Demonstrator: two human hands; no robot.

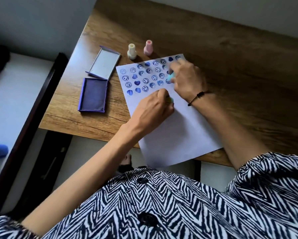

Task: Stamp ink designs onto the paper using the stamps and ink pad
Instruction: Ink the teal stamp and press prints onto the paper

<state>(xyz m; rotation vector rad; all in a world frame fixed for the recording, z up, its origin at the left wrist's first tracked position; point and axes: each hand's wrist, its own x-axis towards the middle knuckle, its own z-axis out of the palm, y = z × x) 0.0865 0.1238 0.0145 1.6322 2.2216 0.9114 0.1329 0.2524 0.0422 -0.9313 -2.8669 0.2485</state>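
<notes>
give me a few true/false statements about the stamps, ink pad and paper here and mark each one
1. Each hand holds a stamp over the paper. True: the left hand grips a green stamp, the right hand a light blue stamp.
2. The ink pad is closed. False: it lies open, its lid beside it.
3. A yellow stamp and a pink stamp stand upright on the table. True.
4. The prints fill the whole sheet. False: only the far part is stamped.
5. The prints are red. False: blue.
</notes>
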